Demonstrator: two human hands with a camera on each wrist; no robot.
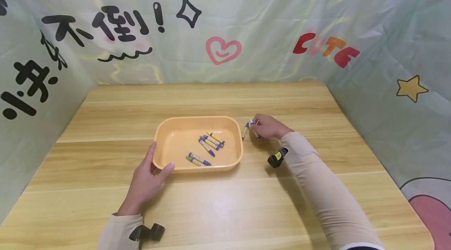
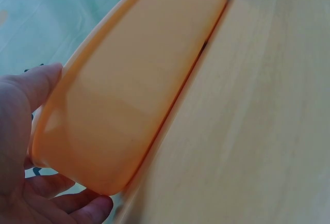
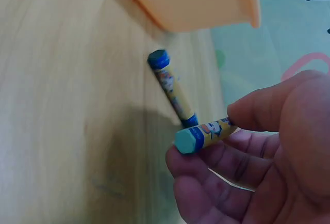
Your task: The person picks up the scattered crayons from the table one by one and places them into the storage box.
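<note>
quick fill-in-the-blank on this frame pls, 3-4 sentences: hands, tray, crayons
1. The left hand grips the rim of the ____ tray.
2. The right hand pinches a crayon whose tip is light ____.
3. A second crayon, with a dark blue tip, lies on the ____ beside the tray.
4. The crayons in the tray number ____.

Missing words: orange; blue; table; five

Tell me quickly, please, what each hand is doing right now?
Left hand: grips the orange tray at its corner.
Right hand: pinches a crayon.
</note>
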